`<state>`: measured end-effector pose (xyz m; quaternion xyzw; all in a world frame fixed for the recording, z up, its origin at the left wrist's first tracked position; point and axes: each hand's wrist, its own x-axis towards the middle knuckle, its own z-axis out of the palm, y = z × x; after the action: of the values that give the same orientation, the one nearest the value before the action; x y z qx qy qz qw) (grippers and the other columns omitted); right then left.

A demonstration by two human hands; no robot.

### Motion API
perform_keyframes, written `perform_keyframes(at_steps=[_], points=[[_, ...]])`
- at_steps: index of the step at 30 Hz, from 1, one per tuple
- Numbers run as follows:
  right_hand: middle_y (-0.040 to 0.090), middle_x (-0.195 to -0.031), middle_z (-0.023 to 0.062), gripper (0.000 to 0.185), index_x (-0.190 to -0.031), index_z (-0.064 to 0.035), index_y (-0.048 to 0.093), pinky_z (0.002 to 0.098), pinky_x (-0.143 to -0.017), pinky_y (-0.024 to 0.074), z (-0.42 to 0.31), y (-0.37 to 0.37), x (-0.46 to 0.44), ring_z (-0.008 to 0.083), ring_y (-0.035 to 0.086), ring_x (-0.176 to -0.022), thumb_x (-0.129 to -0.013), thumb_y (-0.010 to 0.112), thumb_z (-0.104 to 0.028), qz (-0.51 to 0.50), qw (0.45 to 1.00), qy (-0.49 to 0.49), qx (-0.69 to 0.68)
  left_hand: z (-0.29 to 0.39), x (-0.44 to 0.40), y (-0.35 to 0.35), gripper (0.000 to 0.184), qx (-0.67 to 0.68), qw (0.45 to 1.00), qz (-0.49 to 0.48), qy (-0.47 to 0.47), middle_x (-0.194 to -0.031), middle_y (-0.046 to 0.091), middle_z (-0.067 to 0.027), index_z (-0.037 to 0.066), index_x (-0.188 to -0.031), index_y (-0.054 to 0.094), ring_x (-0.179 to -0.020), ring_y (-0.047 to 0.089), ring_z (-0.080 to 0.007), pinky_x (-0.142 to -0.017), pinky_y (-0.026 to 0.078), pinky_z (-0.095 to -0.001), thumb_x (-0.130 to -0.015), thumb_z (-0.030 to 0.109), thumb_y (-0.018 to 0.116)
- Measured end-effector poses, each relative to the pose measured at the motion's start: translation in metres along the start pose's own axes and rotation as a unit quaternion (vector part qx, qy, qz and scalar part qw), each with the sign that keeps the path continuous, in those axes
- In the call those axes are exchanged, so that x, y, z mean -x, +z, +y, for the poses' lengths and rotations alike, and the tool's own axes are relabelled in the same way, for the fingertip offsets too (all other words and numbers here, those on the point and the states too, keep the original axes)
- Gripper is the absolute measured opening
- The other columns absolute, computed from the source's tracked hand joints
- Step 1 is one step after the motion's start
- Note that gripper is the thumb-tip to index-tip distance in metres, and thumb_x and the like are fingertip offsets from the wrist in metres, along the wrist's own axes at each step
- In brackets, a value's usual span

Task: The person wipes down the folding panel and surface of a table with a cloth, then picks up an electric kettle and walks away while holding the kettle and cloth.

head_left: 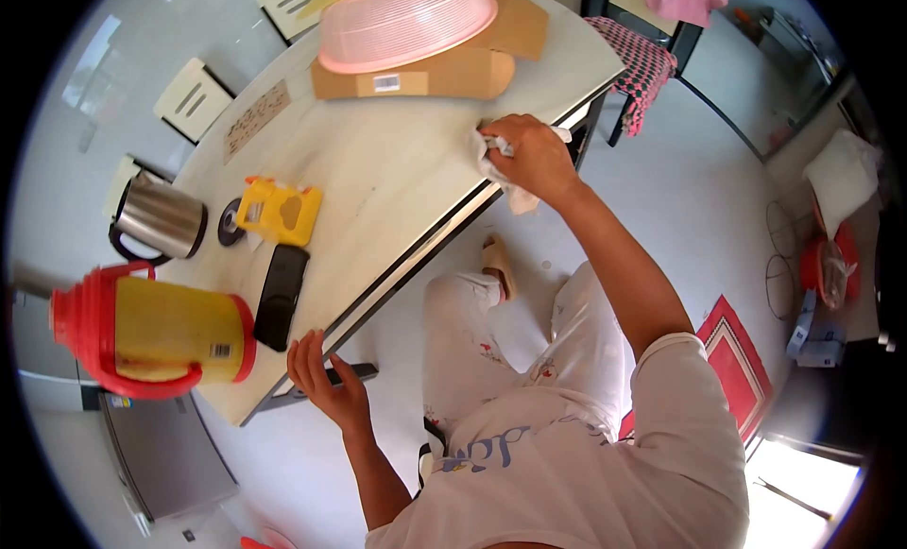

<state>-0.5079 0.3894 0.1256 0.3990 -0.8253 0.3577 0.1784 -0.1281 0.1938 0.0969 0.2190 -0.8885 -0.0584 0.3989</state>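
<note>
My right hand [534,154] is closed around a crumpled whitish cloth [495,158], pressed on the table [378,185] at its front edge. Part of the cloth hangs over that edge. Fingers apart, my left hand [328,380] is at the table's near left edge and holds nothing. Just beyond its fingertips lies a black phone [282,297]. Left of the phone is a yellow and red thermos flask [179,330]. Behind the phone sits a yellow packet [281,212] next to a dark round object [230,223].
A steel kettle [162,215] stands at the table's left side. At the far end, a pink basin [406,25] rests on a flattened cardboard box [416,80]. Chairs [193,100] line the far side. A stool with a checked cover [635,62] stands beyond the right end.
</note>
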Motion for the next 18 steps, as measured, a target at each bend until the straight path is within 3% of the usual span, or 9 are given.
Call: perform_keyframes(at_steps=[8,11,12,13,14,15,16,17,18], points=[[0.072,-0.108,0.0131,0.029,-0.109,-0.0170,0.075,0.0439,-0.089,0.0542,0.154,-0.046,-0.055,0.0338,0.067,-0.101,-0.080,0.072,-0.019,0.057,0.982,0.112,0.143,0.041,-0.046,0.048,0.037,0.042,0.997,-0.055,0.029,-0.127,0.064,-0.0145,0.003,-0.124,0.065,-0.129,0.050,-0.0398,-0.109,0.039,-0.0494,-0.088,-0.005,0.056],[0.072,-0.107,0.0140,0.026,-0.109,-0.0194,0.075,0.0453,-0.088,0.0539,0.253,-0.053,-0.108,0.0356,0.068,-0.104,-0.083,0.070,-0.022,0.019,0.966,0.143,0.215,0.069,-0.085,0.075,0.033,0.086,0.991,-0.088,0.052,-0.121,0.066,-0.0175,0.001,-0.119,0.065,-0.122,0.055,-0.0430,-0.106,0.042,-0.0513,-0.087,-0.002,0.059],[0.072,-0.107,0.0147,0.026,-0.109,-0.0159,0.075,0.0461,-0.090,0.0530,0.291,-0.057,-0.130,0.0370,0.067,-0.104,-0.084,0.068,-0.021,0.001,0.974,0.079,0.210,0.076,-0.100,0.084,0.035,0.102,0.987,-0.104,0.063,-0.120,0.066,-0.0174,0.001,-0.116,0.065,-0.120,0.056,-0.0419,-0.105,0.043,-0.0509,-0.082,-0.005,0.060],[0.071,-0.112,0.0173,0.027,-0.110,-0.0111,0.073,0.0463,-0.091,0.0524,0.326,-0.057,-0.157,0.0386,0.066,-0.105,-0.086,0.066,-0.020,-0.044,0.965,0.088,0.242,0.081,-0.116,0.095,0.039,0.121,0.983,-0.112,0.076,-0.114,0.069,-0.0161,0.002,-0.113,0.066,-0.117,0.058,-0.0395,-0.103,0.044,-0.0491,-0.076,-0.007,0.062],[0.069,-0.117,0.0207,0.032,-0.117,-0.0085,0.069,0.0466,-0.093,0.0518,0.361,-0.049,-0.176,0.0402,0.065,-0.108,-0.087,0.065,-0.019,-0.006,0.965,0.059,0.256,0.087,-0.129,0.106,0.039,0.147,0.979,-0.110,0.085,-0.107,0.072,-0.0139,0.003,-0.108,0.068,-0.113,0.061,-0.0372,-0.101,0.046,-0.0459,-0.071,-0.007,0.063],[0.067,-0.122,0.0222,0.045,-0.134,-0.0083,0.060,0.0478,-0.098,0.0479,0.406,-0.044,-0.200,0.0409,0.062,-0.114,-0.090,0.058,-0.020,-0.069,0.947,0.067,0.307,0.098,-0.148,0.110,0.035,0.146,0.977,-0.113,0.105,-0.105,0.073,-0.0123,0.005,-0.103,0.070,-0.109,0.063,-0.0330,-0.097,0.047,-0.0419,-0.071,-0.007,0.063],[0.064,-0.126,0.0240,0.049,-0.138,-0.0095,0.056,0.0487,-0.100,0.0469,0.415,-0.036,-0.222,0.0420,0.058,-0.119,-0.092,0.056,-0.025,-0.088,0.939,0.075,0.324,0.106,-0.164,0.116,0.035,0.153,0.976,-0.095,0.126,-0.106,0.074,-0.0098,0.008,-0.103,0.071,-0.107,0.064,-0.0293,-0.088,0.048,-0.0376,-0.072,-0.006,0.063],[0.063,-0.127,0.0254,0.040,-0.128,-0.0055,0.060,0.0498,-0.097,0.0493,0.399,-0.030,-0.231,0.0437,0.060,-0.115,-0.093,0.056,-0.023,-0.056,0.941,0.069,0.327,0.111,-0.173,0.123,0.036,0.162,0.975,-0.075,0.132,-0.106,0.074,-0.0084,0.009,-0.104,0.072,-0.106,0.065,-0.0281,-0.085,0.047,-0.0358,-0.072,-0.005,0.063],[0.062,-0.127,0.0270,0.042,-0.129,-0.0045,0.059,0.0501,-0.097,0.0489,0.395,-0.025,-0.241,0.0447,0.060,-0.114,-0.094,0.054,-0.025,-0.071,0.925,0.109,0.357,0.114,-0.184,0.127,0.037,0.178,0.972,-0.056,0.143,-0.106,0.075,-0.0071,0.011,-0.105,0.072,-0.105,0.065,-0.0268,-0.081,0.046,-0.0341,-0.072,-0.005,0.062]])
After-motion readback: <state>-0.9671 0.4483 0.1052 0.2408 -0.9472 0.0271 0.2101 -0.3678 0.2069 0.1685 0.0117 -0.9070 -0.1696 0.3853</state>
